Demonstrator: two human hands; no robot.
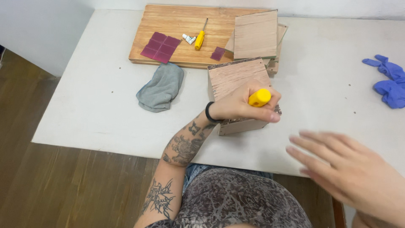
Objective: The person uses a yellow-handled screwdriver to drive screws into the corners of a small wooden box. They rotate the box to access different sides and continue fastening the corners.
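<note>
The left hand [244,105] grips a yellow-handled tool [259,98] atop a wooden box [236,78]; the right hand [350,173] hovers open.

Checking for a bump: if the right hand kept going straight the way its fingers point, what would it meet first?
Probably the left hand, closed on a yellow tool handle over the wooden box. The right hand points up-left toward it, though it is blurred and its height is unclear.

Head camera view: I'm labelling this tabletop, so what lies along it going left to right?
Grey cloth → maroon tile squares → yellow-handled screwdriver → wooden box with the left hand on it gripping a yellow handle → right hand → blue gloves.
</note>
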